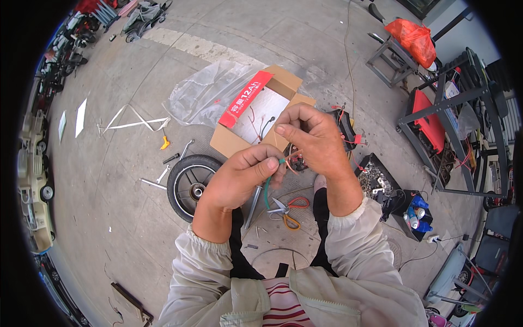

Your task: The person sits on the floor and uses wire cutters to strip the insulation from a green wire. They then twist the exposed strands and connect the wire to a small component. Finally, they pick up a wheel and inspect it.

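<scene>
My left hand [248,173] is closed on a green wire [267,195], thumb against fingers, with the wire's loose end hanging below. Bare copper strands [291,163] fan out from its stripped end toward my right hand [318,136]. The fingers of that hand are pinched together just above the strands. A thin strand seems to run up to its fingertips, but what they grip is too small to be sure. Below the hands, scissors [283,209] with one red and one orange handle lie on the floor. Beyond the hands stands an open cardboard box [222,143] with wires inside.
A black-tyred wheel [175,177] lies at the left, near wrenches [163,173] and a yellow-handled tool [165,143]. Clear plastic sheeting [190,98] spreads behind the box. At the right are a black tray of small metal parts [376,180], blue-capped cans [413,218] and a metal rack [436,106].
</scene>
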`<control>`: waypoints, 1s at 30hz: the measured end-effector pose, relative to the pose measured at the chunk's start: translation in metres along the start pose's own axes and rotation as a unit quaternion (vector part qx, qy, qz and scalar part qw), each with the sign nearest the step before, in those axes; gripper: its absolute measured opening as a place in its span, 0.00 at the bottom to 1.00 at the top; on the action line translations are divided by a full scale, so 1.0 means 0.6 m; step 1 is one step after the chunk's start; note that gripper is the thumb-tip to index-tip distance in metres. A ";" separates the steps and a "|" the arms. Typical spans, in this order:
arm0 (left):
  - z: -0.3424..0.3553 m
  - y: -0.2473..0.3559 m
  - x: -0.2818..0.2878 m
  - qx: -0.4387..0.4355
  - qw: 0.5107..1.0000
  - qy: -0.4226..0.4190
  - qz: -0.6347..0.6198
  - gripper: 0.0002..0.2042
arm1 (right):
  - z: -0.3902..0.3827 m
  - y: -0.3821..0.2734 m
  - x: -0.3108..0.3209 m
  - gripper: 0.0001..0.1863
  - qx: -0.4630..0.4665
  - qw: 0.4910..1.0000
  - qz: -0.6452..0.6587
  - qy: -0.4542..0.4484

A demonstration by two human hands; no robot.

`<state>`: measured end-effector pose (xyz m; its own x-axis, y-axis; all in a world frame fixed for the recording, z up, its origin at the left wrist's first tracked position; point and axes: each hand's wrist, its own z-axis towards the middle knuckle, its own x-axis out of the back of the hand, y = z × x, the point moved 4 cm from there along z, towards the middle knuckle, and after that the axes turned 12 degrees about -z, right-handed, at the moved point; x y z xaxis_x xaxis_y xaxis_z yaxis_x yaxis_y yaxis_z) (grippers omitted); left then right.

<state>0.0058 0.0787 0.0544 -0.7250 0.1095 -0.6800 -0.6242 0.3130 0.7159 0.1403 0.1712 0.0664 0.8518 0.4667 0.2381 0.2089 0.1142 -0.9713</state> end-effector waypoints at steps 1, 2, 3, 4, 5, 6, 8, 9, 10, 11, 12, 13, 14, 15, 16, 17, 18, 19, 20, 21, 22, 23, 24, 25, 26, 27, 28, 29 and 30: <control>0.000 0.001 -0.001 -0.006 1.000 0.008 -0.013 0.13 | 0.000 0.002 -0.001 0.07 -0.009 1.000 -0.009 -0.003; 0.000 0.001 0.000 -0.013 0.999 0.016 -0.026 0.13 | -0.001 -0.003 0.004 0.09 0.011 0.998 -0.051 0.036; 0.003 0.002 0.002 -0.030 0.998 0.037 -0.047 0.12 | -0.003 -0.010 0.009 0.11 0.031 0.992 -0.093 0.074; 0.006 0.006 0.005 -0.048 0.995 0.059 -0.067 0.12 | -0.004 -0.020 0.012 0.13 0.051 0.984 -0.133 0.111; 0.008 0.009 0.009 -0.067 0.991 0.081 -0.087 0.11 | -0.006 -0.032 0.012 0.15 0.082 0.981 -0.138 0.112; 0.008 0.010 0.012 -0.073 0.989 0.100 -0.084 0.11 | -0.010 -0.045 0.014 0.17 0.113 0.977 -0.142 0.113; 0.012 0.010 0.016 -0.085 0.984 0.132 -0.078 0.12 | -0.017 -0.061 0.012 0.21 0.183 0.961 -0.174 0.111; 0.014 0.010 0.016 -0.092 0.981 0.139 -0.098 0.12 | -0.019 -0.065 0.006 0.21 0.222 0.949 -0.199 0.105; 0.014 0.009 0.016 -0.097 0.977 0.147 -0.116 0.11 | -0.022 -0.067 -0.002 0.22 0.259 0.935 -0.222 0.099; 0.015 0.009 0.018 -0.103 0.973 0.155 -0.135 0.10 | -0.022 -0.067 -0.009 0.23 0.261 0.931 -0.235 0.097; 0.015 0.009 0.018 -0.105 0.973 0.152 -0.137 0.10 | -0.024 -0.069 -0.012 0.22 0.263 0.927 -0.247 0.099; 0.014 0.010 0.019 -0.108 0.973 0.149 -0.139 0.10 | -0.026 -0.072 -0.015 0.22 0.265 0.924 -0.258 0.099; 0.014 0.011 0.020 -0.111 0.973 0.146 -0.142 0.10 | -0.027 -0.074 -0.018 0.22 0.266 0.920 -0.269 0.100; 0.013 0.011 0.023 -0.114 0.973 0.143 -0.143 0.10 | -0.028 -0.073 -0.019 0.22 0.268 0.917 -0.277 0.106; 0.013 0.010 0.026 -0.118 0.972 0.140 -0.144 0.10 | -0.027 -0.072 -0.020 0.21 0.270 0.913 -0.285 0.112; 0.013 0.011 0.027 -0.121 0.972 0.137 -0.145 0.10 | -0.027 -0.071 -0.020 0.21 0.272 0.909 -0.294 0.118; 0.012 0.013 0.028 -0.123 0.972 0.140 -0.145 0.10 | -0.028 -0.071 -0.021 0.20 0.277 0.909 -0.288 0.122; 0.012 0.014 0.029 -0.125 0.971 0.142 -0.144 0.10 | -0.028 -0.072 -0.021 0.19 0.281 0.908 -0.283 0.126; 0.011 0.014 0.029 -0.126 0.971 0.143 -0.143 0.10 | -0.029 -0.072 -0.022 0.18 0.286 0.908 -0.277 0.130; 0.011 0.015 0.028 -0.125 0.972 0.151 -0.132 0.10 | -0.029 -0.071 -0.022 0.16 0.269 0.917 -0.261 0.136; 0.011 0.013 0.026 -0.123 0.972 0.157 -0.122 0.10 | -0.028 -0.070 -0.022 0.14 0.251 0.925 -0.245 0.142; 0.011 0.012 0.026 -0.121 0.973 0.164 -0.111 0.10 | -0.028 -0.068 -0.022 0.12 0.233 0.933 -0.230 0.148; 0.010 0.011 0.028 -0.110 0.977 0.165 -0.076 0.11 | -0.027 -0.065 -0.022 0.10 0.218 0.939 -0.220 0.148; 0.010 0.009 0.031 -0.098 0.980 0.166 -0.040 0.11 | -0.025 -0.061 -0.020 0.08 0.202 0.945 -0.211 0.148; 0.009 0.007 0.032 -0.086 0.982 0.167 -0.004 0.11 | -0.024 -0.057 -0.019 0.06 0.186 0.950 -0.200 0.148; 0.009 0.007 0.029 -0.089 0.982 0.165 0.006 0.12 | -0.023 -0.056 -0.019 0.05 0.184 0.949 -0.205 0.154; 0.010 0.007 0.023 -0.092 0.983 0.161 0.016 0.12 | -0.023 -0.053 -0.018 0.05 0.182 0.947 -0.210 0.161; 0.010 0.009 0.018 -0.095 0.983 0.158 0.027 0.12 | -0.023 -0.050 -0.018 0.05 0.180 0.945 -0.215 0.168; 0.010 0.010 0.014 -0.086 0.984 0.153 0.035 0.12 | -0.025 -0.048 -0.018 0.05 0.185 0.940 -0.225 0.178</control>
<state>-0.0022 0.0873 0.0522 -0.8057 -0.1725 -0.5667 -0.5900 0.1486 0.7936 0.1322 0.1500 0.0915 0.8375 -0.0181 0.5461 0.4620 0.5569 -0.6902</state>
